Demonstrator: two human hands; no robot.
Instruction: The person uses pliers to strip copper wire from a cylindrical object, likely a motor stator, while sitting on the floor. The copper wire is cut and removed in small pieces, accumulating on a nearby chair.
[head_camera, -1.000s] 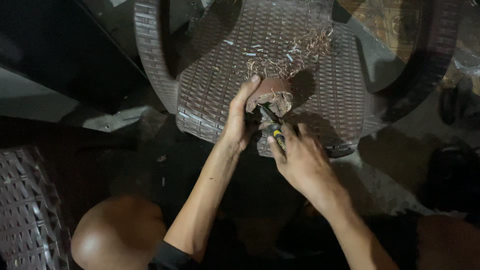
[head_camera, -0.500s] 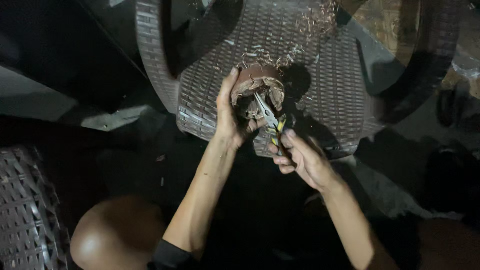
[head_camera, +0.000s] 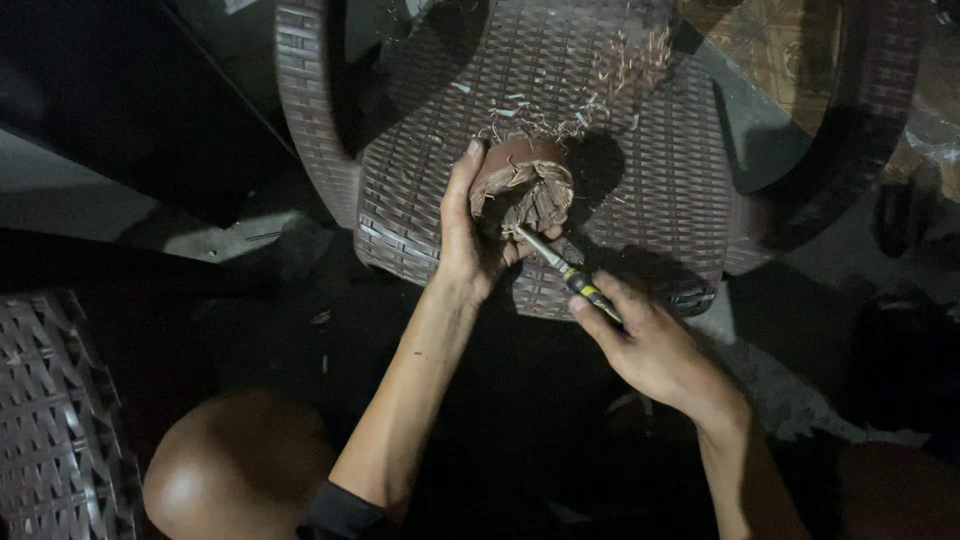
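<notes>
The right hand (head_camera: 655, 345) has drawn back from the brown fibrous husk (head_camera: 522, 185), so more of the tool shaft shows than half a second ago.
Nearest, that hand is closed round the yellow-and-black handle of a screwdriver (head_camera: 567, 272), its tip at the husk; beyond, the left hand (head_camera: 470, 235) clasps the husk over the woven plastic chair (head_camera: 640, 170), where loose fibres (head_camera: 628, 62) lie farther back.

Left hand (head_camera: 468, 232) and right hand (head_camera: 650, 340), both clenched
</notes>
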